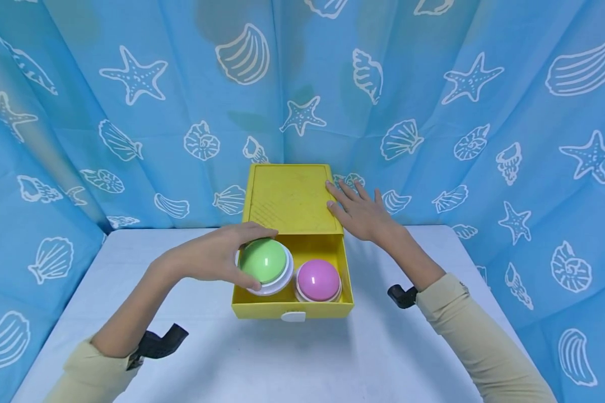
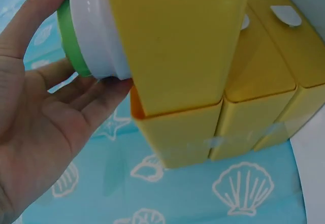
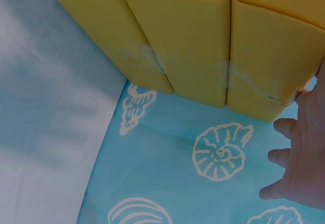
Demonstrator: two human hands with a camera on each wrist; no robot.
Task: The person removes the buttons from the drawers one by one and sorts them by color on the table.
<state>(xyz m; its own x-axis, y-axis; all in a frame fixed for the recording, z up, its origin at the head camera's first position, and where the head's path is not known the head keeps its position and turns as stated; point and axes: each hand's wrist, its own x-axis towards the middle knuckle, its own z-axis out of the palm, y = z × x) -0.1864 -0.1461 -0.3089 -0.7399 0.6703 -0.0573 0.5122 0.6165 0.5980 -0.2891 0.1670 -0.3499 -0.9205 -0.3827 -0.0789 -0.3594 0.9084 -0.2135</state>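
My left hand [image 1: 212,254] grips a round white jar with a domed green lid [image 1: 263,261], thumb at the near side and fingers at the far side. The jar is at the left of a pulled-out yellow drawer [image 1: 292,310]; in the left wrist view the drawer's wall hides the lower part of its white body [image 2: 96,31]. A second jar with a pink domed lid [image 1: 319,280] sits in the drawer's front right. My right hand [image 1: 365,215], fingers spread, touches the right top edge of the yellow drawer cabinet [image 1: 294,196].
Below the open drawer, the cabinet has more closed drawers [image 2: 261,76] with white pull tabs [image 2: 286,16]. It stands on a white table [image 1: 181,347]. A blue curtain [image 1: 302,84] with white shells and starfish hangs close behind and at both sides.
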